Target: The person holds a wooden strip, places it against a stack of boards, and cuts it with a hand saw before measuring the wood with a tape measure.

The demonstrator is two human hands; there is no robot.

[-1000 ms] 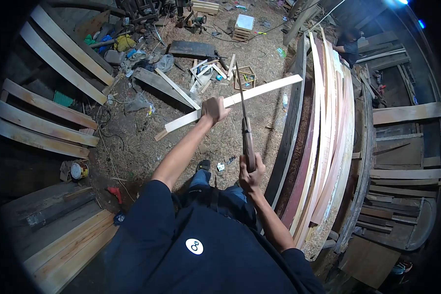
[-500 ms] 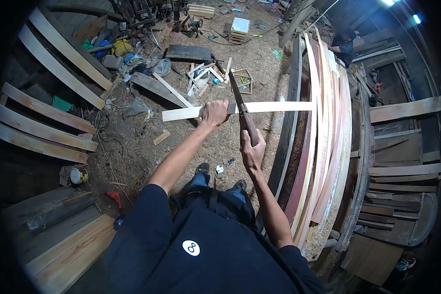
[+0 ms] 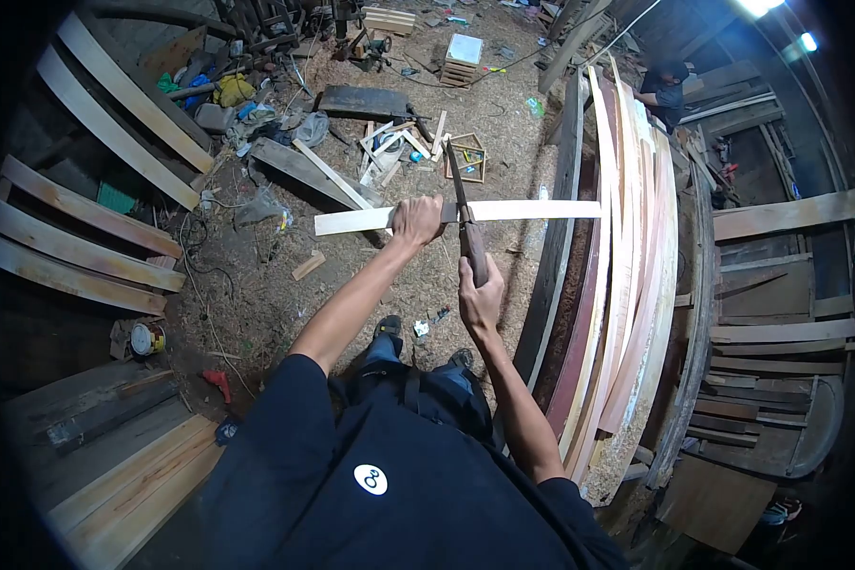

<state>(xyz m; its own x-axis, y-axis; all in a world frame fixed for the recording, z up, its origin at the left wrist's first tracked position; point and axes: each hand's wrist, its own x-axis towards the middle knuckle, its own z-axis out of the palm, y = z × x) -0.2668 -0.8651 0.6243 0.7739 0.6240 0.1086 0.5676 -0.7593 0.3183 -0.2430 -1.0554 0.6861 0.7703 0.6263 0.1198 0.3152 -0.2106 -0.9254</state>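
Note:
A pale wooden strip lies crosswise in front of me, its right end at the stacked long boards. My left hand is closed over it, left of the middle. Beside those knuckles, a small dark block sits on the strip; I cannot make out what it is. My right hand is wrapped around the brown wooden handle of what looks like a handsaw. Its narrow dark blade points away from me and crosses the strip just right of the block. The blade's cutting edge is hidden.
Long curved boards are stacked on a bench at my right. Curved pieces lean at the left. Offcuts, a small wooden tray and a dark beam lie on the shavings-covered floor. Another person is at the far right.
The handsaw's handle and my right hand have shifted slightly left, and the blade stands more upright in view. My left hand stays on the strip.

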